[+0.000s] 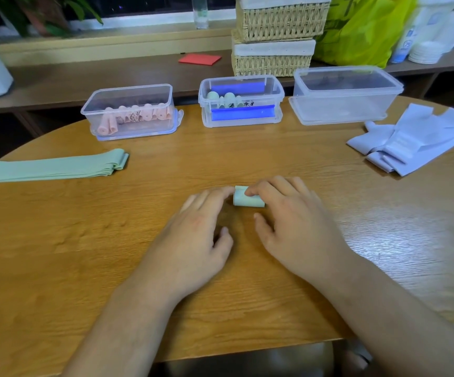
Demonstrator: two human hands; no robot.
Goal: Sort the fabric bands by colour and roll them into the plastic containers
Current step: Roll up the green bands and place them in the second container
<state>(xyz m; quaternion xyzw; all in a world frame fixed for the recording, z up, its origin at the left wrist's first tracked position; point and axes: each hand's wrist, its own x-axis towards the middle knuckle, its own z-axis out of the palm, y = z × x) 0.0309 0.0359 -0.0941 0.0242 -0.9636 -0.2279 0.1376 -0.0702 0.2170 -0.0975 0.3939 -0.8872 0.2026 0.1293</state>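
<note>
A small rolled green band [247, 200] lies on the wooden table [111, 240] at the centre. My right hand [293, 221] rests its fingertips on top of the roll. My left hand [201, 229] touches the roll's left end with straight fingers. Flat green bands [48, 167] lie stacked at the left. Pale lilac bands [416, 140] lie in a loose pile at the right. Three clear plastic containers stand at the back: the left one [132, 111] holds pink rolls, the middle one [240, 100] with blue clips holds green rolls, the right one [342, 95] looks empty.
Two stacked wicker baskets [274, 36] and a yellow-green bag [362, 28] stand on the bench behind the table. A red card [200, 59] lies there too. The table's front edge curves near my forearms.
</note>
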